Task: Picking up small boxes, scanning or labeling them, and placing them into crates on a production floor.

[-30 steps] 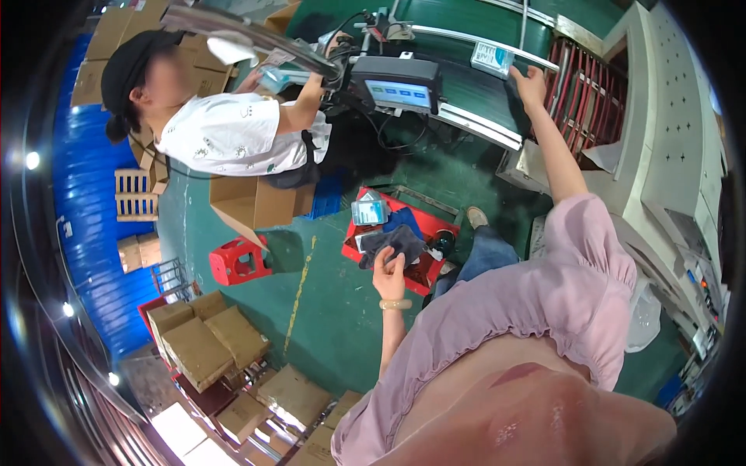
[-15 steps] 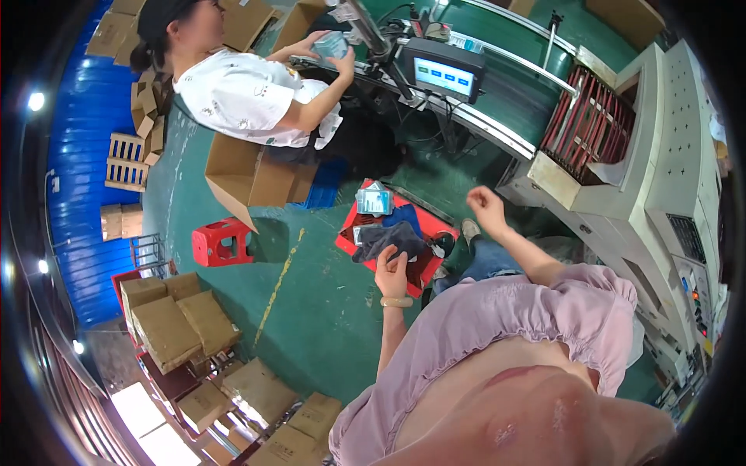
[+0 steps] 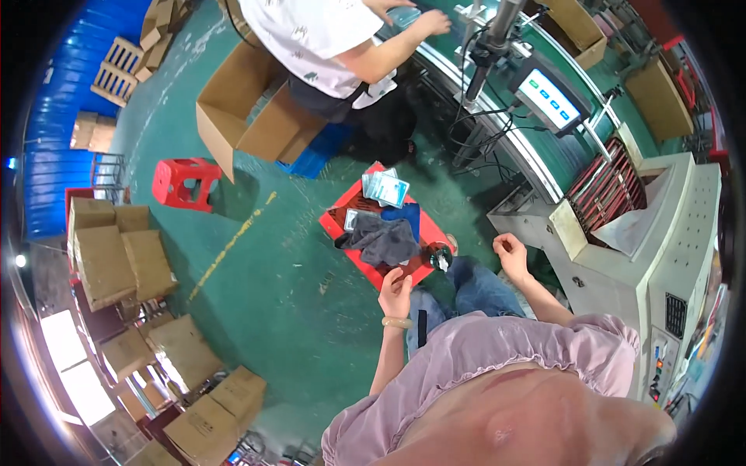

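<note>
Since the earlier frames the right hand (image 3: 513, 252) has come down from the conveyor at the top of the frame and now hangs right of centre, in front of the pale machine (image 3: 660, 256). Its fingers are curled loosely inward; whether anything small sits in them cannot be told. The left hand (image 3: 396, 291) has stayed low at centre, its fingers half closed and pointing at the near edge of the red crate (image 3: 342, 225), with nothing visibly gripped.

On that crate, just above the left hand at centre frame, lie a grey cloth (image 3: 381, 241), a blue piece (image 3: 404, 213) beside it, and a small stack of flat clear-wrapped packets (image 3: 385, 188) at the far corner; two or three packets show, the exact count unclear. A dark round object (image 3: 439, 255) sits at the crate's right edge.

As a judgement, neither hand has a packet now and the stack lies untouched, so a pick-up from the crate seems yet to be done.

Counted: one red crate, one red stool (image 3: 185, 182) at upper left, one open brown carton (image 3: 249, 116) beside the co-worker (image 3: 318, 35) at the top, whose hands are at the conveyor, and one blue-lit screen (image 3: 548, 97) at upper right. Closed cartons (image 3: 116, 248) stand stacked down the left side, at least seven.
</note>
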{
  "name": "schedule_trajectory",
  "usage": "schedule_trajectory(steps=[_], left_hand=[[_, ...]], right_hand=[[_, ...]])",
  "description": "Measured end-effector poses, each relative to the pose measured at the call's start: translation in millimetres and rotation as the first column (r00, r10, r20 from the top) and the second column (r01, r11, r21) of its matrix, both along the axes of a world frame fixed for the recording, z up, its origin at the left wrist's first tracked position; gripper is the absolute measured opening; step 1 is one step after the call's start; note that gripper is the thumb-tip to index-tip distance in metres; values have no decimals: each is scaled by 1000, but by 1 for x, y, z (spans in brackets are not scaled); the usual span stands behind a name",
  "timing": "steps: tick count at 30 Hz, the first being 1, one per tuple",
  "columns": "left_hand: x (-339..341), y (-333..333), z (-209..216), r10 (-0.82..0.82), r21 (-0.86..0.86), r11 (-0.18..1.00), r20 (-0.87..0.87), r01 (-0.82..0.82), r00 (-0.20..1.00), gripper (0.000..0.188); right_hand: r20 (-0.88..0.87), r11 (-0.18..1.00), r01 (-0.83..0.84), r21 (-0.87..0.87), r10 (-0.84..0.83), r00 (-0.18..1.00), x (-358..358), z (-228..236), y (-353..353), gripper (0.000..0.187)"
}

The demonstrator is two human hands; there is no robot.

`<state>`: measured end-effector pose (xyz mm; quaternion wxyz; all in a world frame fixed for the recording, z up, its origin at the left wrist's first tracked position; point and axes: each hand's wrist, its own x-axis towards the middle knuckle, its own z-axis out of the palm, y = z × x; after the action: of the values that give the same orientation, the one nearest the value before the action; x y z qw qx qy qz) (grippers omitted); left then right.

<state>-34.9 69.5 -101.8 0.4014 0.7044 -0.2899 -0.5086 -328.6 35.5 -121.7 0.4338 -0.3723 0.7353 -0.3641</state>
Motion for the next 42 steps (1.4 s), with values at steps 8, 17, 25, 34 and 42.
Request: schedule_trajectory(steps=[8, 17, 25, 34, 42], left_hand=[[5, 16, -9, -4, 15, 1000, 75, 3, 997, 36], [24, -5, 7, 10, 22, 1000, 51, -11, 999, 31], [37, 10, 17, 32, 18, 999, -37, -32, 999, 32], [65, 36, 2, -81, -82, 991, 243, 103, 967, 33], [87, 38, 3, -72, 74, 995, 91, 65, 993, 32]], right_hand=[[59, 985, -150, 81, 145, 988, 30, -8, 1, 2], [85, 980, -183, 83, 176, 981, 50, -10, 0, 4], [108, 984, -137, 114, 125, 986, 62, -11, 28, 6], [-65, 944, -328, -32, 326, 943, 92, -22, 43, 5], [153, 982, -144, 120, 125, 980, 97, -36, 71, 10]])
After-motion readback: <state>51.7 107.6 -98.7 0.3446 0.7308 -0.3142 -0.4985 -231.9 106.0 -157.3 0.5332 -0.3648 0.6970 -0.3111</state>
